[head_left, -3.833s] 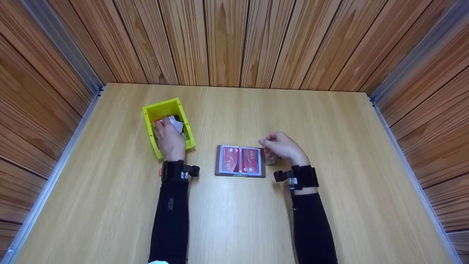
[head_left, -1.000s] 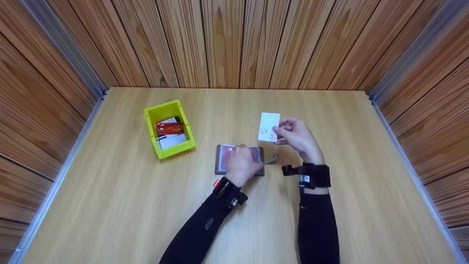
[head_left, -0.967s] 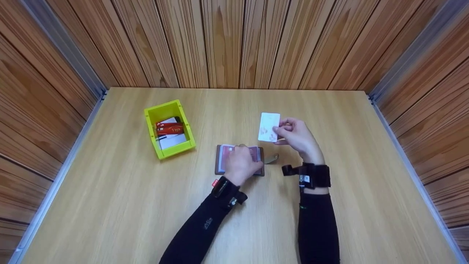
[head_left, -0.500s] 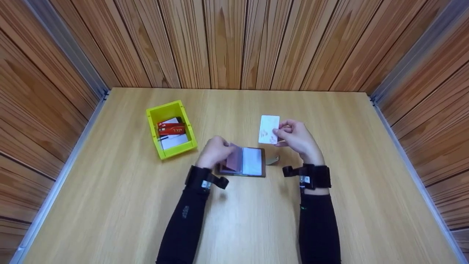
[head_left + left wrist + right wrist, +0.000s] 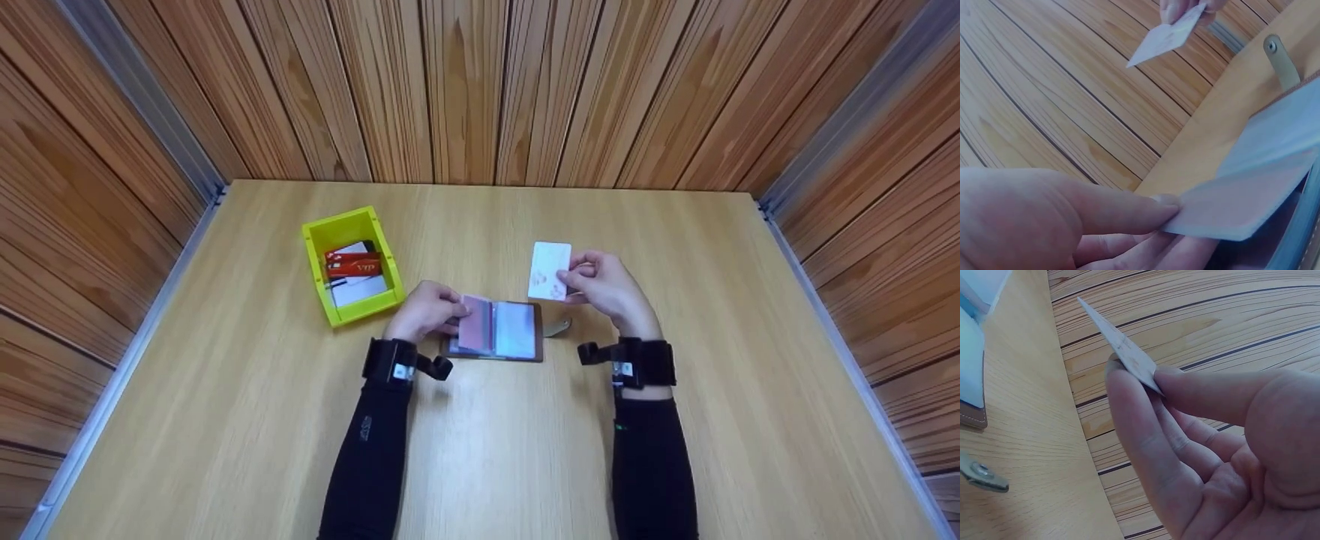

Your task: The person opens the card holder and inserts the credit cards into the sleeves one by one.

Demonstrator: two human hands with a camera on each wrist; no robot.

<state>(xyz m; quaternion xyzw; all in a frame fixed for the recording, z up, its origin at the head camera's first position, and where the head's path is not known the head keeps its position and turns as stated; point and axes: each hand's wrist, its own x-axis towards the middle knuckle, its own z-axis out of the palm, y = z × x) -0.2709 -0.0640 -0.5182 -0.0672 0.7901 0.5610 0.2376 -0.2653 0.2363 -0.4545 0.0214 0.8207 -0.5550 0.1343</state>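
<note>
A brown card holder (image 5: 538, 334) lies spread on the table, its clear sleeves showing. My left hand (image 5: 427, 309) pinches one plastic sleeve (image 5: 1235, 205) between thumb and fingers at its outer left edge, lifting it off the pages below. The facing sleeve (image 5: 516, 330) on the right looks pale, with no red card visible in it. Above and right of the holder, my right hand (image 5: 611, 289) pinches a white card (image 5: 549, 270) with faint pinkish marks, held upright in the air by its right edge. The right wrist view shows that card (image 5: 1123, 349) nearly edge-on between thumb and forefinger.
A yellow-green bin (image 5: 321, 300) stands left of the holder. Inside are a red card marked VIP (image 5: 356, 267) and pale cards (image 5: 358, 291). The holder's snap strap (image 5: 557, 327) sticks out to the right. Wood-plank walls (image 5: 465, 90) enclose the table.
My left hand has gone from the bin to the holder and turned a sleeve leftward, uncovering the pale page. The right hand has raised a white card and now holds it slightly lower.
</note>
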